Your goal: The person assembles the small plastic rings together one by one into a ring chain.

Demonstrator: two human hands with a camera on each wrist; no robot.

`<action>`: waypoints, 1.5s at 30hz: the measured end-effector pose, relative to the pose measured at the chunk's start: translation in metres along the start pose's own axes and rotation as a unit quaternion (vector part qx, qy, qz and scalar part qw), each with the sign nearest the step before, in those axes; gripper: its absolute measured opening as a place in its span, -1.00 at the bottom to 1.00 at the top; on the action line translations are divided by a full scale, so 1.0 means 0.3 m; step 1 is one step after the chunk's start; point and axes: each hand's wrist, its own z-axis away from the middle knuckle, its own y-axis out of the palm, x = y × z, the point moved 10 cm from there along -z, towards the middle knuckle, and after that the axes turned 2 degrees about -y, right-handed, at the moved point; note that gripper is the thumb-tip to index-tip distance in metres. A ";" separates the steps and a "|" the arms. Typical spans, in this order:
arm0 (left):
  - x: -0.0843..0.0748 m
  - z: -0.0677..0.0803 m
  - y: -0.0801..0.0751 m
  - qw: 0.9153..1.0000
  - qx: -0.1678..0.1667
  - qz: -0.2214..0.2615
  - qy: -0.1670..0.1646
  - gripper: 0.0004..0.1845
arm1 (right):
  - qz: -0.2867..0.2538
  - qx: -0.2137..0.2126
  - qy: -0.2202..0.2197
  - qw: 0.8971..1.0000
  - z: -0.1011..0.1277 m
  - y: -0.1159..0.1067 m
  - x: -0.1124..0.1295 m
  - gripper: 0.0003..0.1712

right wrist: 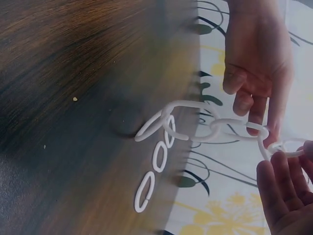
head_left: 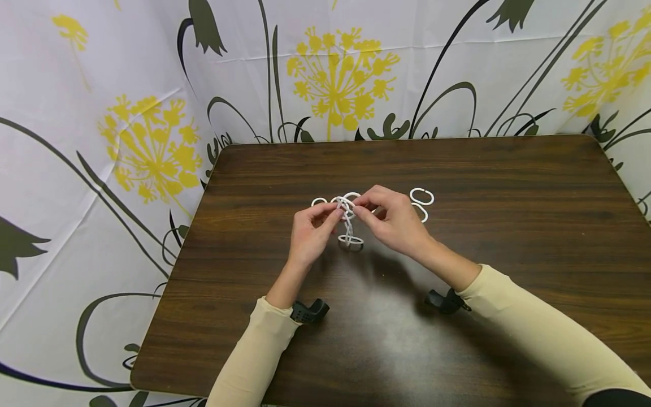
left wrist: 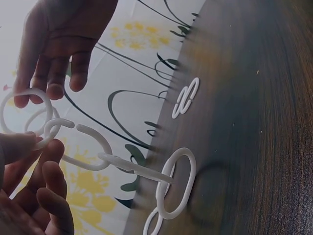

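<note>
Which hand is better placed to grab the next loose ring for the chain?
Probably right. The right hand sits closest to the two loose rings on the table. The left hand pinches the chain, and could hold it alone.

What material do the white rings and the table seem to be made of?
Rings: probably plastic, smooth and matte white; each is a thin, evenly moulded oval with a split. Table: dark wood or wood-look laminate; grain lines show, and a soft sheen reflects light. Which one cannot be told.
</note>
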 end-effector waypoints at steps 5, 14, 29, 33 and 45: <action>-0.022 0.007 -0.007 1.000 -0.011 -0.015 0.006 -0.79 | 0.056 0.003 -0.055 0.997 0.003 0.004 0.042 -0.92; -0.023 0.008 -0.011 1.000 -0.018 -0.022 0.003 -0.81 | 0.151 -0.010 -0.124 0.981 0.018 0.013 0.091 -0.91; 0.075 -0.024 -0.009 0.999 -0.006 -0.020 0.039 -0.82 | 0.067 -0.039 -0.038 0.996 -0.005 -0.022 0.009 -0.91; 0.081 -0.024 -0.013 0.999 -0.007 -0.019 0.039 -0.83 | 0.037 -0.058 0.028 0.997 -0.009 -0.045 -0.038 -0.90; 0.029 0.015 -0.003 0.998 0.022 -0.060 -0.014 -0.81 | -0.128 -0.043 0.139 0.981 -0.010 -0.025 -0.118 -0.87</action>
